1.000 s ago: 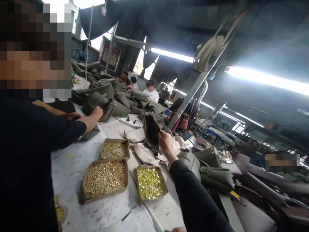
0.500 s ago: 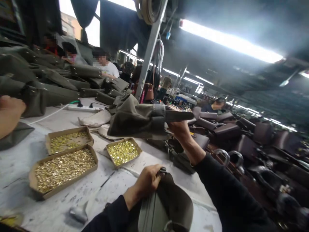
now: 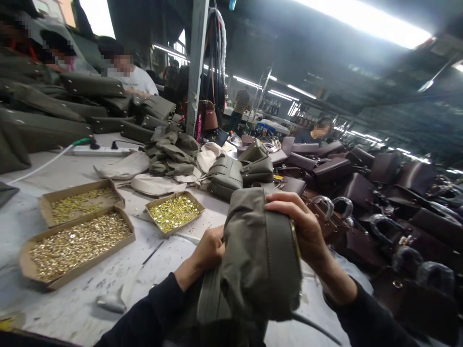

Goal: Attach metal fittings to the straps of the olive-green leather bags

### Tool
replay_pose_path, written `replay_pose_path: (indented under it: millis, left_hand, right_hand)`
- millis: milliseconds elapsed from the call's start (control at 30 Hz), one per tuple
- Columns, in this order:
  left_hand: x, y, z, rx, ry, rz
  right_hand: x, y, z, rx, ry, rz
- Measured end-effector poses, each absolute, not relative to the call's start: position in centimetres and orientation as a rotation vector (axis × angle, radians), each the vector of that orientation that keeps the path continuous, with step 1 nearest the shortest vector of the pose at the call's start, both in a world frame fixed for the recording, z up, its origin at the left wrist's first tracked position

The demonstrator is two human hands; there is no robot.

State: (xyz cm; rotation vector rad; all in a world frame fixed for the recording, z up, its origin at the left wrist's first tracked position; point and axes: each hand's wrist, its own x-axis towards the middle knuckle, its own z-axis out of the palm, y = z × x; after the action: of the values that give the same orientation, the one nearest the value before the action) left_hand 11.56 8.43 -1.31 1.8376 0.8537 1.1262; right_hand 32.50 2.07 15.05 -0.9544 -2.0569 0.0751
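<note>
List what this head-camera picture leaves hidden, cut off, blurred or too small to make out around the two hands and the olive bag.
- Head view: left hand fingers hidden behind the olive bag.
- Right hand palm hidden against the bag.
- Bag's lower part cut off by the bottom edge.
- Gold pieces in the cardboard trays too small to identify.
- Dark brown bags at right blurred.

Dim hall; a ceiling tube light glares white overhead, windows blow out top left, edges warp and smear

Matt olive leather-like bag, shiny brass-coloured studs in brown cardboard trays, scuffed white table
</note>
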Motion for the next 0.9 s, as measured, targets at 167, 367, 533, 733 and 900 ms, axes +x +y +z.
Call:
replay_pose_path:
  millis: [167,367,533,733,900]
  left_hand:
    - [11.3,8.6,-0.8,1.818,0.873,1.085]
    - [10.7,9.4,-0.9,1.770,0.866,1.060]
    - [10.6,9.4,-0.8,1.725,0.860,1.059]
    - [10.4,9.3,-0.4,1.668,0.830,1.040]
    - [10.2,9.7,0.0,1.570,0.796,1.007]
  right_hand:
    - [34.1,1.7,13.8,-0.845,-2.313,-0.395]
    - [33.0,0.7,15.2,-0.671,-2.618,-0.584]
    - [31.6,0.4,15.4,-0.685,-2.734,-0.346]
    - [29.5,0.5,13.7,-0.614,-2.878,0.006]
    - [28.6,-0.3,12.7,-0.688,-3.041,-0.062]
